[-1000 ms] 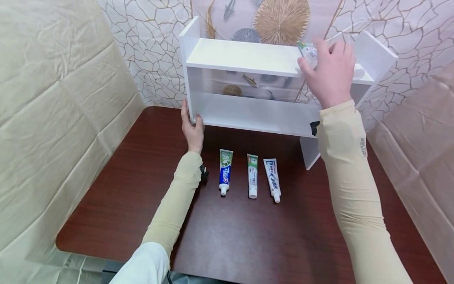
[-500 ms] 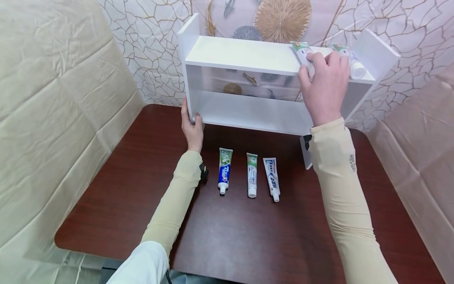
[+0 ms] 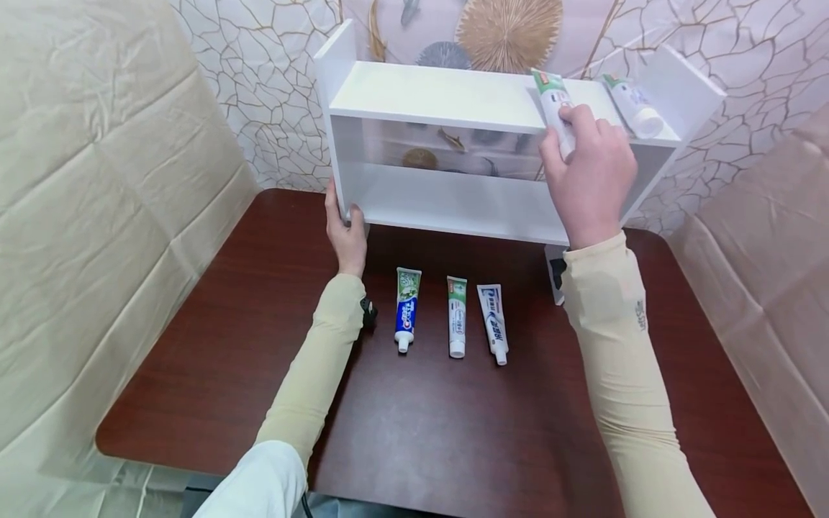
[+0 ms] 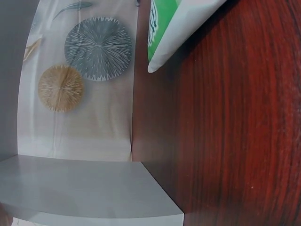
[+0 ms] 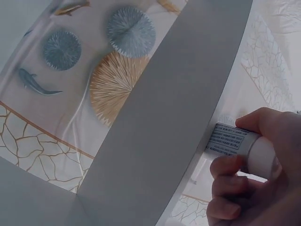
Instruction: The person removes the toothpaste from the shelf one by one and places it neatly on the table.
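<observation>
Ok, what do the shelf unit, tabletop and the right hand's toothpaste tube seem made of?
Shelf unit: probably painted or laminated board, satin; flat white panels, crisp edges.
Tabletop: wood or wood-look laminate, glossy; reddish grain, soft glare.
Toothpaste tube in the right hand: likely smooth plastic or laminate; flattened end.

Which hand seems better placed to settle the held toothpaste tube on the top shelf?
Probably the right hand: it grips the tube right at the top shelf, while the left hand holds the white rack lower down.
</observation>
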A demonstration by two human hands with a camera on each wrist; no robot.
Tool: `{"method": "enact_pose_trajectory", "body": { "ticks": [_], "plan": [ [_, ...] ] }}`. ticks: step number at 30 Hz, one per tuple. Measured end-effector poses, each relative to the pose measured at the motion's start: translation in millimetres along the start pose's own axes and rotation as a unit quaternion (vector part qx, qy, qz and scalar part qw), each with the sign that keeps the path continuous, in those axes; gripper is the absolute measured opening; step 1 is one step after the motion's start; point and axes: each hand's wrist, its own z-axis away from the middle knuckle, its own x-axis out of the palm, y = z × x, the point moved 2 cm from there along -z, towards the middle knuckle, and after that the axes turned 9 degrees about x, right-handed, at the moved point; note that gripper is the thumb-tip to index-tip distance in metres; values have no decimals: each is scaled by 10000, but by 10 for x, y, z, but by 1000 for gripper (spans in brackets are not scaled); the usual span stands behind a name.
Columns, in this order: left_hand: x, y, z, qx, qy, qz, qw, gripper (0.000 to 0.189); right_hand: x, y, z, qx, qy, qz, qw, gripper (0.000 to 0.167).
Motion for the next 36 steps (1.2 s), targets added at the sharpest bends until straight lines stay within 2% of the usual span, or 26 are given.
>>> {"method": "enact_pose_trajectory", "body": {
  "ticks": [10,19,26,30,31,36],
  "plan": [
    [2,33,1,108,-29,49,9999,57,-52,34,117,-53,255,-83,9996,33],
    [7,-9,10,59,59,113,9999,56,-77,81,257,-273,433,-306,9982,33],
    [21,-297,-47,63,82,-35,9999,57,-138,91,429,-413,638,-378,9964,33],
    [13,-353,-56,144,44,-42,9999,57,-182,115,526,-394,688,-480,9957,32],
    [12,-355,-55,176,32,-29,9998,57,-189,131,545,-376,695,-545,9954,31],
    [-10,-94,-15,68,-43,58,10000,56,-211,233,605,-380,720,-912,9925,29]
  ]
}}
